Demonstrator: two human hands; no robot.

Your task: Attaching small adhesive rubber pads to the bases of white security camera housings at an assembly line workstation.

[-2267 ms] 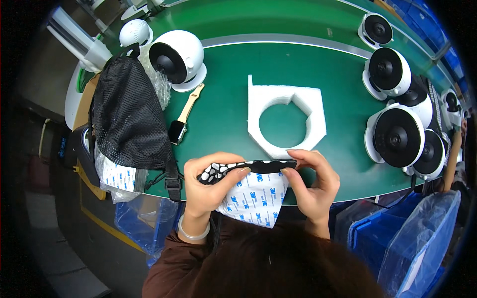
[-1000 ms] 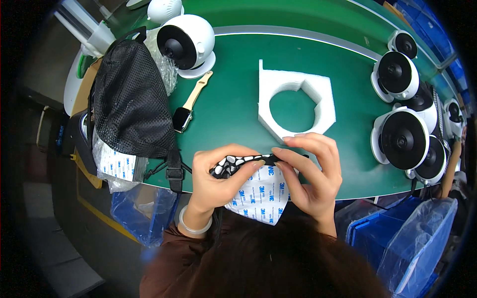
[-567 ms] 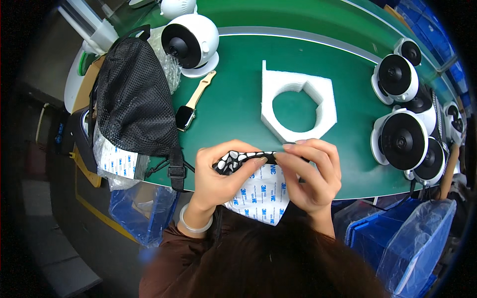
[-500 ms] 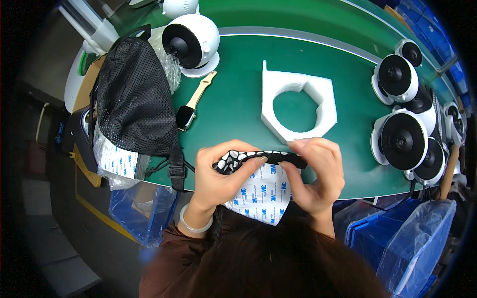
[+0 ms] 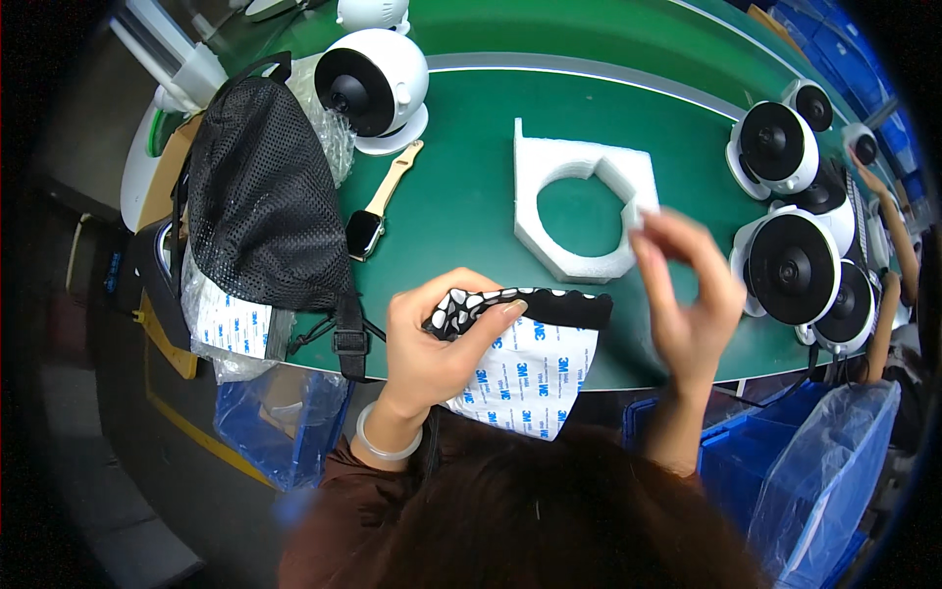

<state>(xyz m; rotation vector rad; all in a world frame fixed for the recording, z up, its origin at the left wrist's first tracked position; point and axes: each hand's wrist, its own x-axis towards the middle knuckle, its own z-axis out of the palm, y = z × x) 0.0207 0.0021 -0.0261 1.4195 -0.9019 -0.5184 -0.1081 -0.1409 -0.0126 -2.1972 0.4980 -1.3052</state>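
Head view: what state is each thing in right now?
Left hand: closed, pinching the patterned piece
Patterned piece: gripped near its left end
Printed sheet: hanging below the patterned piece
Right hand: apart from the patterned piece; blurred, grip unclear
Watch: strap unfastened, screen dark
Foam block: lying on the table
Mesh bag: bulging
White device at left: upright on its base

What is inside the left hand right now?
The left hand grips a black piece with white patches and a blue-printed white sheet; whatever the palm and fingers cover cannot be seen.
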